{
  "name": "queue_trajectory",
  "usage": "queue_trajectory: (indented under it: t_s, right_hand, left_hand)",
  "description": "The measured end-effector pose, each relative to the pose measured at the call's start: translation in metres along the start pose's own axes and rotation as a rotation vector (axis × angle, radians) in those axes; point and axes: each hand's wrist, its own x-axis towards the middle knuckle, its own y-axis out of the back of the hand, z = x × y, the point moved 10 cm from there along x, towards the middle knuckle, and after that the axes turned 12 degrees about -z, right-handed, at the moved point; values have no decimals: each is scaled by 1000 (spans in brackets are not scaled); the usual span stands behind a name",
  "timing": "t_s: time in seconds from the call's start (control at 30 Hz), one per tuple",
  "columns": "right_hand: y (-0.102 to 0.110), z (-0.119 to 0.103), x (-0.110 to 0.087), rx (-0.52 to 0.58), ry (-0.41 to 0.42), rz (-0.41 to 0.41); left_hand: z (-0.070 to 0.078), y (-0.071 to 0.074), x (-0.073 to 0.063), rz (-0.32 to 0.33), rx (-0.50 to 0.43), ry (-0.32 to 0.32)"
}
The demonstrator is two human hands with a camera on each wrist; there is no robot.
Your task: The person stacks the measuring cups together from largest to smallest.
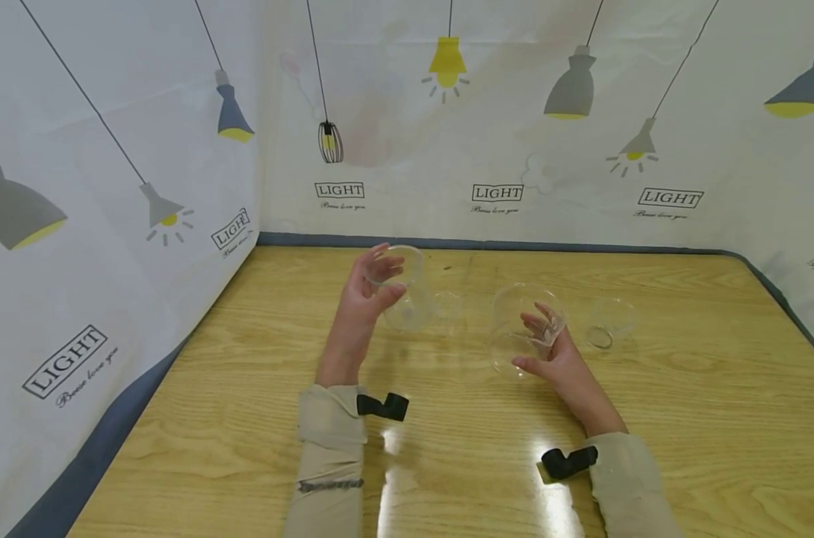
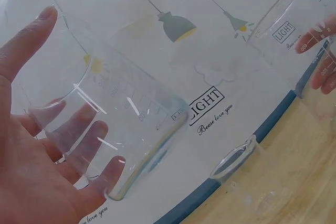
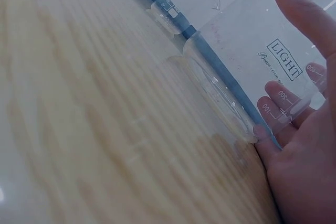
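My left hand holds a clear glass beaker with printed measuring marks, thumb on one side and fingers spread round the other. That beaker is raised above the table toward the back. On the right, my right hand grips a larger clear beaker by its side; white numbers show in front of the fingers. Its base lies close over the wood in the right wrist view. Between the two hands, a small clear beaker stands on the table, close beside the left hand's beaker in the head view.
Another small glass beaker stands right of my right hand. The wooden table is bordered at the back and sides by a white curtain printed with lamps. Black wrist mounts sit on both sleeves.
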Motion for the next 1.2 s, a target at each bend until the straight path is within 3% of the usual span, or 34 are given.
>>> queue_trajectory:
  t_s: [0.53, 0.97, 1.2]
  right_hand:
    - [1, -3, 0, -7, -13, -1]
    - [0, 0, 0, -19, -14, -3]
    - [-3, -2, 0, -14, -5, -7]
  left_hand:
    - [2, -25, 7, -64, 26, 24]
    - [6, -36, 10, -105, 19, 24]
    - [25, -49, 9, -138, 36, 18]
